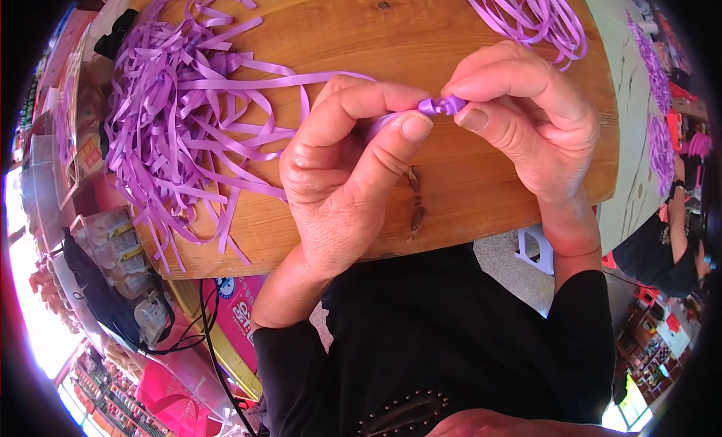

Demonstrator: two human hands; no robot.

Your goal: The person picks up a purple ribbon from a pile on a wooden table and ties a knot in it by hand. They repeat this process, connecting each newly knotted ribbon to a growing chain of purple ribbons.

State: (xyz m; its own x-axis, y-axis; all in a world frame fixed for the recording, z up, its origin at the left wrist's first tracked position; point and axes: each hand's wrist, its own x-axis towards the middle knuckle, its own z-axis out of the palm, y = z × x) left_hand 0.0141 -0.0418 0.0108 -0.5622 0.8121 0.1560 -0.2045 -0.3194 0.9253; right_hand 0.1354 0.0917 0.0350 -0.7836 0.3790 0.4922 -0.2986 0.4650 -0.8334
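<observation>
Above the middle of the wooden table [338,226], a purple ribbon [429,107] is stretched between my fingertips, folded or twisted into a small knot-like shape. My left hand [335,159] is closed, pinching its left side between thumb and index finger. On the other side, the thumb and fingers of my right hand [538,113] pinch its right end. A ribbon tail seems to run behind my left hand toward a big tangled pile of purple ribbon strips [169,113] at the left. My palm and curled fingers hide part of the held ribbon.
Looped purple ribbons [526,16] lie at the far right of the table. Beyond its right edge stands a pale marbled surface [635,166] with more purple strands. A bluish-white plastic stool [535,249] is below. Dark cables [204,324] hang by the near left corner.
</observation>
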